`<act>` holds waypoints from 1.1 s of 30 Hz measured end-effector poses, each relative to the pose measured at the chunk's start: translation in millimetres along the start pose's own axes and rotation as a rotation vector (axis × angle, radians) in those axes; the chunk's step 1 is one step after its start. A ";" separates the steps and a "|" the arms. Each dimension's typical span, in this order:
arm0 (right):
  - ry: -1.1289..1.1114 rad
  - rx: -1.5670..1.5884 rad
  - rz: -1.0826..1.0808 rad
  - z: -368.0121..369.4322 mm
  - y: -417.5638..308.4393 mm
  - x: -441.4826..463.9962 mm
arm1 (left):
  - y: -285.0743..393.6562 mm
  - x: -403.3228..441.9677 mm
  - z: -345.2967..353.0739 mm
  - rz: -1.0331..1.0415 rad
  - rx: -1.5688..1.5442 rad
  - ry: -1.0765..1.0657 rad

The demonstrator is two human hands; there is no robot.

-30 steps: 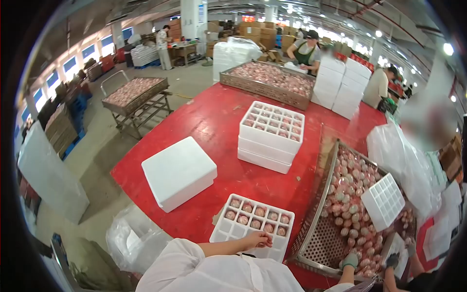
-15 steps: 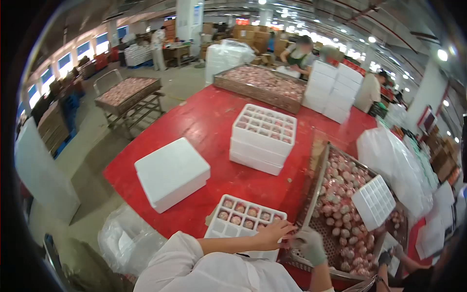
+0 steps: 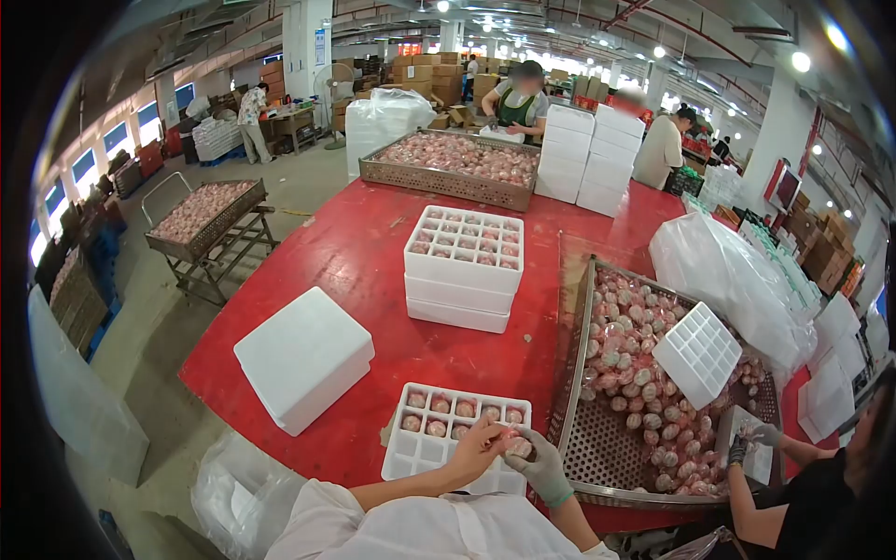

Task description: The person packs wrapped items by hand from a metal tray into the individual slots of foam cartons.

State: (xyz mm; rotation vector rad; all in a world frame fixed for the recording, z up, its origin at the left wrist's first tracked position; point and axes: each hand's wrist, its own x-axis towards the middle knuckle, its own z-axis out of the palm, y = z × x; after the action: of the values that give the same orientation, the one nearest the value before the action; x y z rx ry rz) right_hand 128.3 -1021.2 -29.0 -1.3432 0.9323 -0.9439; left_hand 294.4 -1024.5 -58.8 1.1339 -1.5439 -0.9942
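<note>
My right hand (image 3: 541, 471), in a pale glove, is closed around a round, plastic-wrapped ball (image 3: 516, 445) with a pink and whitish surface. The bare fingers of my left hand (image 3: 474, 455) are pinched together at the ball's near-left side, on its wrapping. Both hands are over the right side of a white foam tray (image 3: 399, 455) with square compartments. Similar wrapped balls (image 3: 439, 403) sit in its far rows, while several near-left compartments are bare. My hands and forearm hide part of the tray.
A perforated metal crate (image 3: 597, 448) of wrapped balls stands at right, with a foam tray (image 3: 698, 355) on top. A co-worker's gloved hands (image 3: 751, 441) hold a box there. Stacked foam trays (image 3: 457, 313) and a closed foam box (image 3: 303, 359) stand on the red table (image 3: 373, 247).
My right hand has moved left from the crate's edge to above the foam tray and now shows a wrapped ball. My left fingers have come to the ball. The camera view has shifted.
</note>
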 end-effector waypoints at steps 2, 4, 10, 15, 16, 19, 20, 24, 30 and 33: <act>0.026 -0.055 -0.053 0.3 10.0 1.1 | 8.9 -1.8 -1.1 0.008 0.059 0.019; 0.053 -0.108 -0.106 2.3 14.2 0.3 | 25.0 -3.0 -4.0 0.112 0.213 0.105; 0.296 -0.651 -0.337 24.4 5.2 0.8 | 27.3 -4.5 -7.2 0.175 0.272 0.231; 0.190 -0.594 -0.391 16.4 -8.0 -0.9 | 12.7 -7.7 -1.9 -0.002 0.079 0.224; 0.093 -0.472 -0.267 10.4 -7.8 -3.8 | 12.2 -9.4 -2.3 -0.114 0.032 0.168; -0.030 -0.296 -0.126 -5.3 -2.7 -13.3 | 19.4 -12.5 -10.1 -0.264 -0.188 -0.012; -0.127 -0.180 -0.061 -7.7 -1.3 -15.8 | 27.3 -13.2 -12.1 -0.264 -0.185 -0.016; -0.101 -0.023 -0.045 -7.1 2.3 -26.9 | 34.8 -14.1 -11.6 -0.338 -0.228 -0.054; -0.073 -0.033 -0.091 -7.4 8.6 -28.6 | 14.4 -10.7 -10.7 -0.332 0.009 -0.083; -0.079 -0.010 -0.104 -4.2 5.2 -37.0 | 37.1 -13.3 -6.8 -0.099 0.086 -0.110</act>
State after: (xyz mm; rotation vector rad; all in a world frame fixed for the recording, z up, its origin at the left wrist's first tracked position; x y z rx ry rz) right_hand 111.5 -988.0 -34.2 -1.4381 0.8148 -0.9592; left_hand 295.1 -1003.2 -24.9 1.2440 -1.6447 -1.0807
